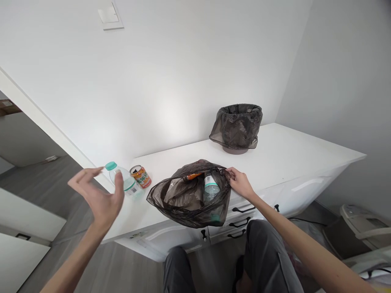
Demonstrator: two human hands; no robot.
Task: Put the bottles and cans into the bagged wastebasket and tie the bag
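Note:
My left hand (99,197) is open, thumb and fingers spread, beside a clear plastic bottle (124,181) with a teal cap. I cannot see it touching the bottle. Right of that bottle stands an orange drink can (141,176) with an opened top. My right hand (240,182) pinches the right rim of a dark see-through garbage bag (183,199). The bag lies with its mouth spread at the front edge of the white cabinet top. Inside it are another clear bottle (211,189) with a teal-edged label and something orange (194,176), partly hidden by the plastic.
A trash bin (235,151) lined with a dark bag stands against the wall on the white cabinet top (305,150). Drawers with black handles (240,222) are below, close to my knees. A grey appliance (360,228) is on the right. A wall switch (109,15) is above.

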